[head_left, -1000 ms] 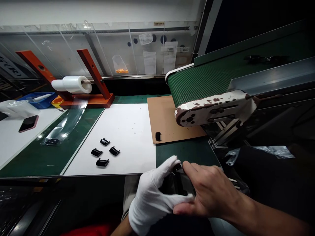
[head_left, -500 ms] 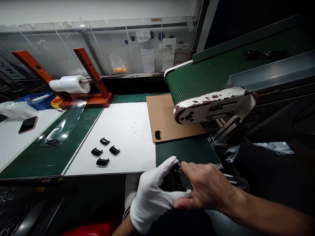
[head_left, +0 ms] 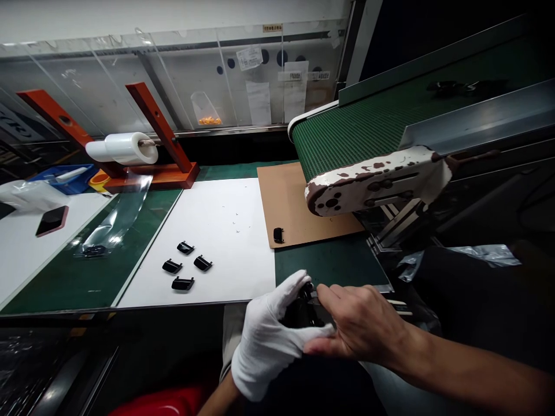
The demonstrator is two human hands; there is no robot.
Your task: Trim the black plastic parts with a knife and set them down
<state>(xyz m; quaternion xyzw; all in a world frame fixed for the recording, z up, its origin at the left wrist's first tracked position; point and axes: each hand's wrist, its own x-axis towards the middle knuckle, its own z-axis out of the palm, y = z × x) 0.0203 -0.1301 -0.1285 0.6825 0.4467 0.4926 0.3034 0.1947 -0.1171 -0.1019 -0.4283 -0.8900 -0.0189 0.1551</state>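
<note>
While little had changed since a sec earlier, a glossy black plastic pt [head_left: 301,309] was cupped in the white-gloved left hand [head_left: 264,338] just above the green-matted counter [head_left: 329,266], its edge pinched by the bare right hand [head_left: 358,323]. Four black pcs [head_left: 182,283] were left on the smooth white sheet [head_left: 217,214], another on brown cardboard [head_left: 286,196].

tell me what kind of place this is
Most likely a factory assembly or packing station. A green conveyor belt runs beside the bench, a roll of plastic film sits on an orange stand, and small black parts lie on a white board, with a white glove worn for handling.
</note>
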